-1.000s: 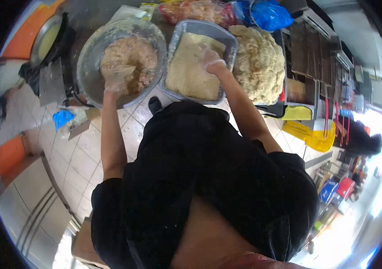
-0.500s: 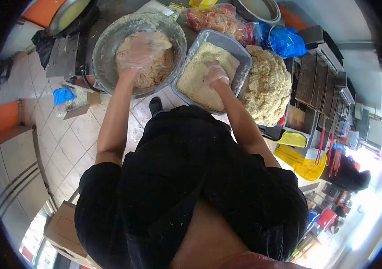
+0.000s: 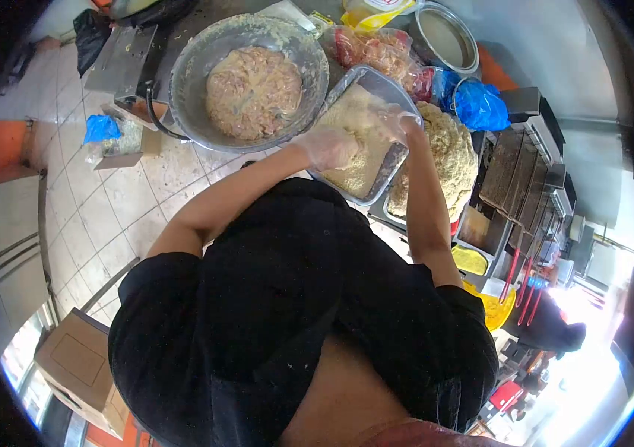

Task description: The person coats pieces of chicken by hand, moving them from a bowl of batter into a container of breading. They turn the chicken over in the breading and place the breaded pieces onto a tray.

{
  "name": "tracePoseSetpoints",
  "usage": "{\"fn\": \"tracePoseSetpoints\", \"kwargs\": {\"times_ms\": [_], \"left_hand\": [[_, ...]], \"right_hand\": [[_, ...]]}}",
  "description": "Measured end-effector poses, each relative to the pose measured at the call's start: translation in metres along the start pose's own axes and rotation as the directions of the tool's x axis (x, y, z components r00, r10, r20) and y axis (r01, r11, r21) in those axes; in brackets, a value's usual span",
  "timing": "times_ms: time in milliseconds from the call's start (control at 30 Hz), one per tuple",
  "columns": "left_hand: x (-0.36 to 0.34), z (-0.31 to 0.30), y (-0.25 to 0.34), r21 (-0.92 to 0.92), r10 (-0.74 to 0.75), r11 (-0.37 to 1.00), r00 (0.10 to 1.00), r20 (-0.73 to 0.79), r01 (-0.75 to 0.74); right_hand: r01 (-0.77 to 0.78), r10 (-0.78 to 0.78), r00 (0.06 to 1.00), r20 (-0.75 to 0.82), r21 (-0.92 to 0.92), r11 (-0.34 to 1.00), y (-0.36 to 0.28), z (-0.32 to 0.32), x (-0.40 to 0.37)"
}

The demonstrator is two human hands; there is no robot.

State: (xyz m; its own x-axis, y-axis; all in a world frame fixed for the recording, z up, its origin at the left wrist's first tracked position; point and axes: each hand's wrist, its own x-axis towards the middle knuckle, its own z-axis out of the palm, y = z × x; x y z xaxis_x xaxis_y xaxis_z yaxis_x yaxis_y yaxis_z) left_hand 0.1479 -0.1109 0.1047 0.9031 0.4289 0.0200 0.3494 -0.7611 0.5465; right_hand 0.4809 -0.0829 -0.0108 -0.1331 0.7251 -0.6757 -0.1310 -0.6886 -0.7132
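Observation:
Both my hands wear clear plastic gloves and are inside the grey tub (image 3: 379, 195) of pale breadcrumbs (image 3: 352, 110). My left hand (image 3: 330, 147) reaches over the tub's near left side, its fingers curled down into the crumbs; what lies under them is hidden. My right hand (image 3: 397, 124) is at the tub's right side, fingers spread over the crumbs. To the left, a large metal bowl (image 3: 189, 106) holds wet, battered raw meat (image 3: 254, 93). A big heap of breaded pieces (image 3: 442, 160) lies right of the tub, partly behind my right forearm.
Behind the tub lie plastic bags of reddish food (image 3: 376, 52), a blue plastic bag (image 3: 481, 104) and a round metal pot (image 3: 445, 39). A cardboard box (image 3: 134, 145) with a blue bag stands on the tiled floor at left. Metal equipment (image 3: 514, 167) lines the right side.
My left hand has left the meat in the bowl and moved right into the crumb tub. My right hand has shifted towards the tub's right side. The view has turned slightly.

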Motion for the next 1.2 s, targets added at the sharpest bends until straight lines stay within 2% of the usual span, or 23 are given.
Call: {"fn": "tracePoseSetpoints", "kwargs": {"times_ms": [33, 100, 167, 200, 233, 267, 300, 333, 367, 400, 533, 600, 633, 667, 733, 800, 867, 900, 1000, 1067, 1133, 1167, 1200], "left_hand": [[-0.006, -0.010, -0.001, -0.130, -0.073, 0.989, 0.997, 0.009, 0.073], [-0.022, -0.047, -0.005, -0.259, -0.120, 0.962, 0.988, -0.096, 0.091], [-0.038, -0.060, -0.032, -0.381, -0.188, 0.919, 0.962, -0.199, 0.100], [-0.041, -0.059, -0.061, -0.174, -0.087, 0.984, 0.939, -0.333, 0.029], [-0.044, -0.058, -0.083, 0.050, 0.041, 0.999, 0.898, -0.438, -0.021], [-0.050, -0.055, -0.097, 0.056, 0.037, 0.998, 0.896, -0.442, -0.014], [-0.055, -0.051, -0.108, -0.029, -0.195, 0.978, 0.847, -0.495, 0.208], [-0.058, -0.050, -0.115, -0.127, -0.413, 0.902, 0.742, -0.528, 0.412], [-0.058, -0.052, -0.116, -0.090, -0.463, 0.862, 0.704, -0.538, 0.499], [-0.056, -0.044, -0.127, -0.093, -0.465, 0.862, 0.704, -0.537, 0.498], [-0.030, -0.005, -0.178, -0.052, -0.531, 0.833, 0.768, -0.359, 0.551], [-0.021, 0.006, -0.182, -0.020, -0.604, 0.784, 0.756, -0.252, 0.620], [-0.018, 0.011, -0.184, -0.093, -0.600, 0.797, 0.762, -0.245, 0.597], [-0.016, 0.015, -0.183, -0.166, -0.595, 0.804, 0.769, -0.235, 0.571], [-0.015, 0.003, -0.160, -0.134, -0.597, 0.801, 0.759, -0.260, 0.584], [-0.012, 0.003, -0.157, -0.086, -0.590, 0.801, 0.756, -0.284, 0.592], [-0.002, 0.016, -0.176, -0.020, -0.560, 0.812, 0.770, -0.305, 0.583], [-0.001, 0.020, -0.183, -0.014, -0.558, 0.813, 0.772, -0.304, 0.582], [0.003, 0.046, -0.212, 0.018, -0.428, 0.895, 0.870, -0.244, 0.445], [0.010, 0.073, -0.241, -0.684, -0.526, 0.668, 0.836, -0.156, 0.293], [0.001, 0.033, -0.203, -0.527, -0.525, 0.754, 0.842, -0.123, 0.393], [-0.010, 0.010, -0.180, -0.355, -0.545, 0.798, 0.835, -0.080, 0.487], [-0.021, -0.008, -0.165, -0.357, -0.549, 0.795, 0.831, -0.084, 0.490]], "right_hand": [[0.001, -0.001, 1.000, -0.003, 0.008, 1.000, -0.001, 0.006, -0.002], [0.055, -0.102, 0.993, -0.062, -0.523, 0.851, -0.019, 0.052, -0.018], [0.053, -0.219, 0.974, -0.049, -0.899, 0.434, -0.044, 0.110, -0.031], [0.032, -0.272, 0.962, -0.014, -0.986, 0.162, -0.048, 0.127, -0.030], [0.040, -0.275, 0.961, -0.006, -0.986, 0.161, -0.029, 0.125, -0.007], [-0.027, -0.346, 0.938, 0.003, -0.996, -0.080, 0.006, 0.112, 0.032], [-0.112, -0.413, 0.910, 0.029, -0.944, -0.312, 0.022, 0.107, 0.055], [-0.106, -0.417, 0.908, 0.039, -0.942, -0.319, 0.008, 0.123, 0.048], [-0.150, -0.412, 0.907, -0.085, -0.980, -0.128, -0.014, 0.145, 0.024], [-0.201, -0.378, 0.901, -0.213, -0.977, 0.071, -0.024, 0.158, 0.007], [-0.189, -0.123, 0.970, -0.211, -0.968, 0.164, -0.033, 0.128, 0.019], [-0.089, 0.053, 0.996, -0.073, -0.887, 0.454, -0.039, 0.118, 0.007], [0.056, -0.152, 0.988, -0.019, -0.878, 0.475, -0.045, 0.135, -0.028], [0.052, -0.144, 0.989, -0.018, -0.884, 0.464, -0.063, 0.151, -0.053], [0.169, 0.055, 0.983, 0.177, -0.977, 0.132, -0.086, 0.171, -0.088], [0.257, 0.048, 0.964, 0.263, -0.960, 0.111, -0.070, 0.165, -0.098], [-0.014, 0.032, 0.999, -0.026, -0.940, -0.341, -0.017, 0.136, -0.082], [-0.116, -0.080, 0.993, -0.089, -0.872, -0.475, 0.028, 0.102, -0.050], [-0.051, -0.099, 0.995, 0.006, -0.825, -0.562, -0.004, 0.130, -0.071], [-0.059, -0.090, 0.996, -0.012, -0.838, -0.543, 0.012, 0.112, -0.048], [-0.061, -0.087, 0.996, -0.017, -0.839, -0.541, 0.011, 0.097, -0.034], [-0.024, -0.183, 0.980, 0.075, -0.875, -0.484, 0.009, 0.091, -0.032], [0.028, -0.276, 0.948, 0.160, -0.903, -0.428, 0.008, 0.088, -0.033]]}}
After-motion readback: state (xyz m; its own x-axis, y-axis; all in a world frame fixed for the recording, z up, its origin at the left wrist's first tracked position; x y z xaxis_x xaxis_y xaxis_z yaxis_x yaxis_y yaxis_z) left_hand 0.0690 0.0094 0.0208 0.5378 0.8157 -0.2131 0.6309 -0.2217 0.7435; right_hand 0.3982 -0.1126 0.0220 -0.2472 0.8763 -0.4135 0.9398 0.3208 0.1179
